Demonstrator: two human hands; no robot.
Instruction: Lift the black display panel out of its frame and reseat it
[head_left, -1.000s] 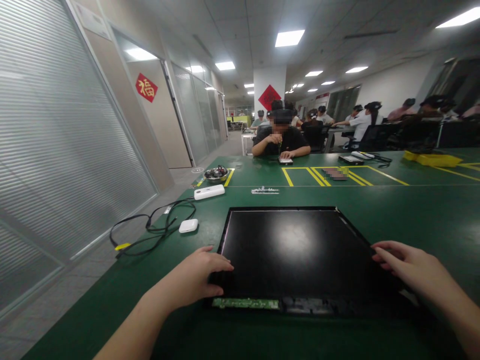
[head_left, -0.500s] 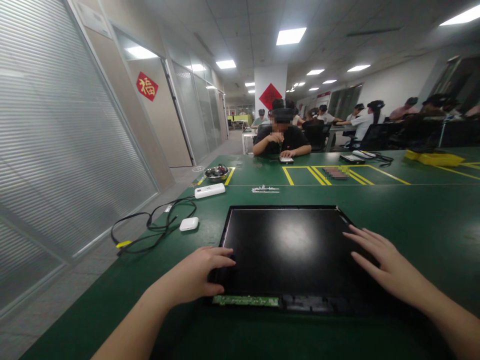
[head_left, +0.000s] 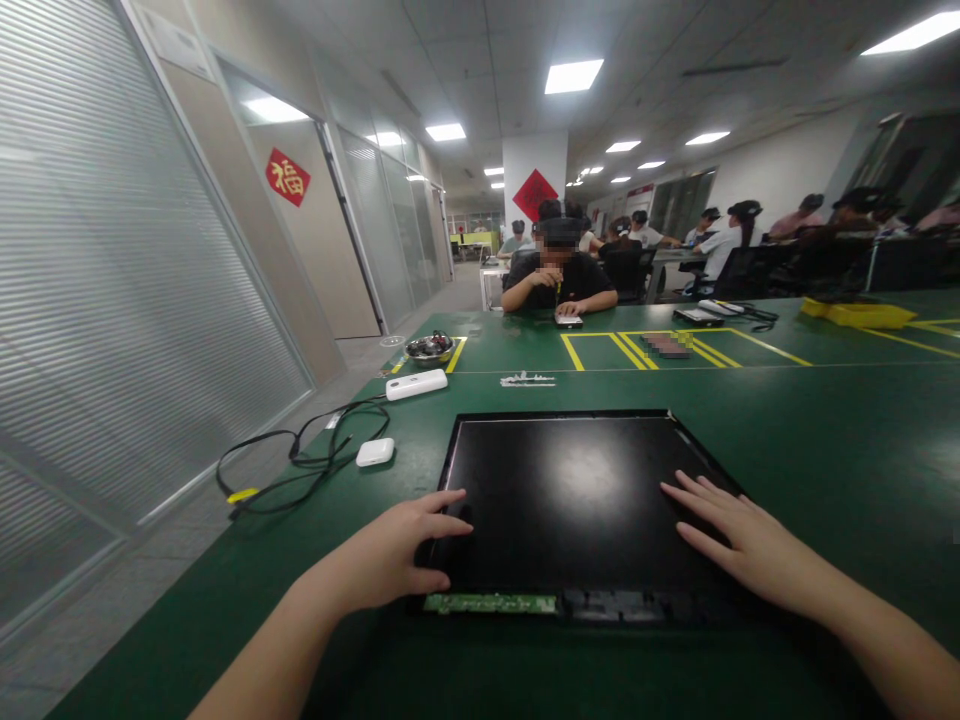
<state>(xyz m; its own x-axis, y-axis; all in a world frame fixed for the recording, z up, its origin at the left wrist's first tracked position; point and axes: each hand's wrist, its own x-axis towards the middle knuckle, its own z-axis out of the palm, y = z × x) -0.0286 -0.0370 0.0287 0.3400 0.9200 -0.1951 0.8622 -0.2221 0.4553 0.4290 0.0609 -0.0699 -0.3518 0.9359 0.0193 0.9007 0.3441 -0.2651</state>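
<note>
A black screen (head_left: 562,500) lies in from the surface's (head_left: 840,430) left edge. Left hand (head_left: 409,545) and right hand (head_left: 739,530) spread fingers over its sides. A white case (head_left: 375,453) and cord (head_left: 295,446) sit nearer that edge.

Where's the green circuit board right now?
In the head view, the green circuit board lies along the near edge of the black screen panel, in its left half, just below and right of the left hand.

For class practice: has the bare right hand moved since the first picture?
Yes: the right hand moved leftward over the black rectangular panel, from its right edge.
</note>
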